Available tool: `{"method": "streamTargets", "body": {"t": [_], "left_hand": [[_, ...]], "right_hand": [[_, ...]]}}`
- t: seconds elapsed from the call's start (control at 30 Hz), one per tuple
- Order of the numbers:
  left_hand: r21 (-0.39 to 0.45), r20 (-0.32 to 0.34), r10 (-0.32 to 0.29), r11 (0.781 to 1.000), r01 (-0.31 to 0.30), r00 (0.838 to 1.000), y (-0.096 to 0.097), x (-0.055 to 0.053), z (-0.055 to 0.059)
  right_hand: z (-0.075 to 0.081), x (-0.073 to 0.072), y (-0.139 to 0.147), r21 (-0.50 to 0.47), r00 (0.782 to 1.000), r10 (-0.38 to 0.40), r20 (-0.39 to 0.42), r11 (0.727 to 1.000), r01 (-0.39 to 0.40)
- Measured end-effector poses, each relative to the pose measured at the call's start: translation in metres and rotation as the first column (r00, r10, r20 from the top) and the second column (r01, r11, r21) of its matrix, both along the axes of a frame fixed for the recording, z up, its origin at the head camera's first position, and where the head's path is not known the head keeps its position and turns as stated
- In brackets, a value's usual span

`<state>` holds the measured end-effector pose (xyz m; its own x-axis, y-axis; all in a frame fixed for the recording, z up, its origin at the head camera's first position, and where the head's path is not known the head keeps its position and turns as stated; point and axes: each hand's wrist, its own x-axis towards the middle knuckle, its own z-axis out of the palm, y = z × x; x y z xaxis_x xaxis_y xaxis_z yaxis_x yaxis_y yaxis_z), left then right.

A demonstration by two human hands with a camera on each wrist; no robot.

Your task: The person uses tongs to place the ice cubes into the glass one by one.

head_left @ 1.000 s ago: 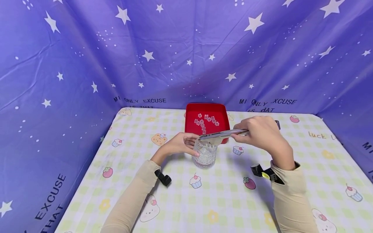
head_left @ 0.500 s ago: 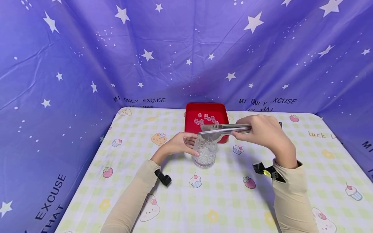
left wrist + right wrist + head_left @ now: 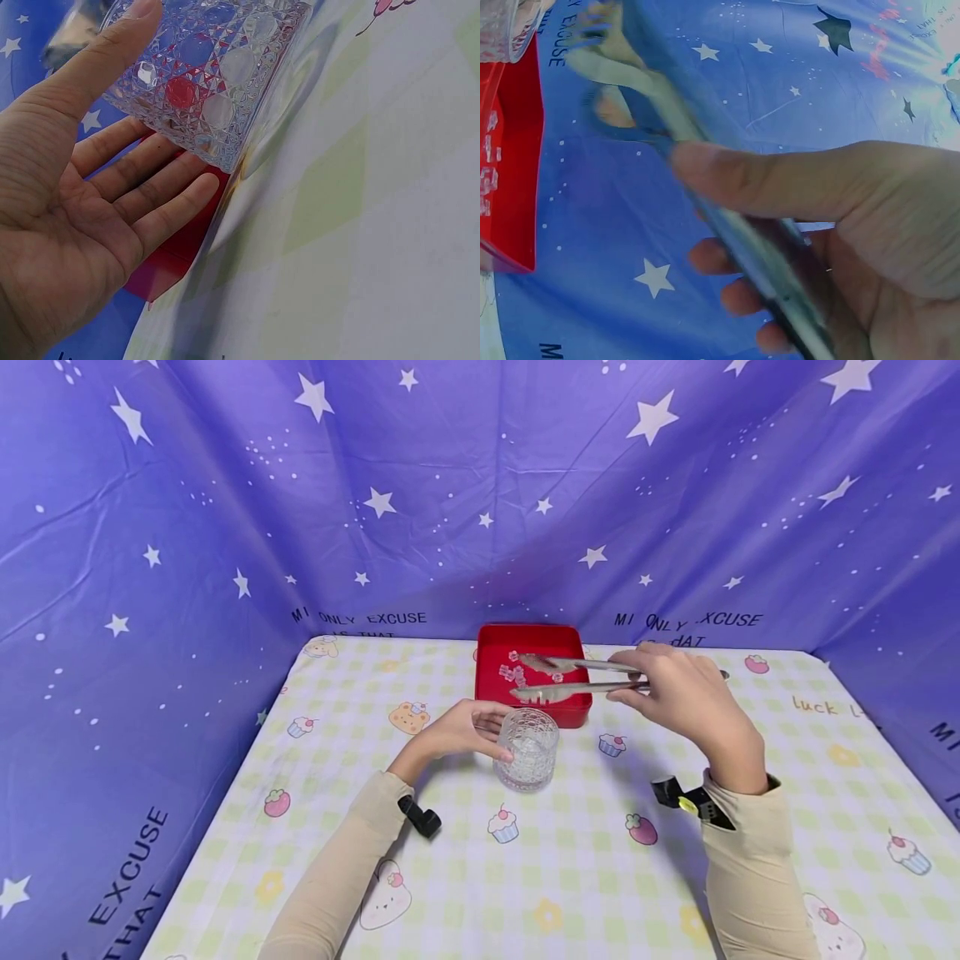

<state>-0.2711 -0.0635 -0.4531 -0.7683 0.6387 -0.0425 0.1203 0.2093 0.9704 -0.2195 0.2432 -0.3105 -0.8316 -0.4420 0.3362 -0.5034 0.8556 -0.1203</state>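
A clear cut-glass tumbler [image 3: 536,764] stands upright on the table. My left hand [image 3: 459,732] holds it from the left, thumb on the near side and fingers behind; the left wrist view shows the thumb against the faceted wall. Whether anything lies inside is hard to tell through the pattern. My right hand [image 3: 678,702] grips metal tongs [image 3: 558,692], blurred in the right wrist view. Their two arms are spread apart, with nothing visible between the tips, over the red tray [image 3: 573,717]. Several small clear cubes [image 3: 512,674] lie in that tray, partly hidden by the tongs.
The table carries a checked cloth [image 3: 547,860] printed with cupcakes and strawberries. A purple star-patterned curtain [image 3: 450,527] hangs behind and at both sides. The red tray stands right behind the tumbler, near the table's back edge.
The tongs have lifted from the tumbler's mouth, moved back over the red tray, and their arms have spread open. The left hand and tumbler have stayed in place.
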Motion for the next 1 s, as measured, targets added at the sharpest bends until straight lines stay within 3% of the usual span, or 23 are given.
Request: {"method": "streamTargets", "body": {"t": [0.1, 0.23, 0.33, 0.43, 0.5, 0.7, 1.0], "left_hand": [[0.004, 0.009, 0.000, 1.000, 0.000, 1.000, 0.000, 0.000, 0.000], [0.006, 0.017, 0.002, 1.000, -0.002, 1.000, -0.001, 0.000, 0.000], [0.005, 0.018, 0.003, 1.000, -0.003, 1.000, 0.000, 0.000, 0.000], [0.006, 0.018, 0.003, 1.000, -0.003, 1.000, 0.000, 0.000, 0.001], [0.006, 0.016, 0.001, 1.000, -0.001, 1.000, 0.000, 0.000, 0.000], [0.006, 0.005, -0.004, 1.000, 0.004, 1.000, 0.000, -0.001, -0.001], [0.008, -0.001, -0.013, 1.000, 0.013, 1.000, -0.001, -0.001, -0.001]], "right_hand": [[-0.005, -0.004, 0.000, -0.016, 0.982, 0.021, -0.186, 1.000, -0.025], [-0.011, -0.010, -0.002, -0.008, 0.911, 0.009, -0.412, 1.000, -0.013], [-0.014, -0.016, -0.003, -0.005, 0.859, -0.016, -0.512, 1.000, 0.016], [-0.018, -0.021, -0.004, -0.013, 0.831, -0.037, -0.554, 0.999, 0.035], [-0.021, -0.025, -0.005, -0.018, 0.830, -0.048, -0.555, 0.999, 0.046], [-0.033, -0.037, -0.007, -0.044, 0.869, -0.074, -0.490, 0.997, 0.060], [-0.056, -0.057, -0.002, -0.027, 0.878, -0.053, -0.476, 0.999, 0.046]]}}
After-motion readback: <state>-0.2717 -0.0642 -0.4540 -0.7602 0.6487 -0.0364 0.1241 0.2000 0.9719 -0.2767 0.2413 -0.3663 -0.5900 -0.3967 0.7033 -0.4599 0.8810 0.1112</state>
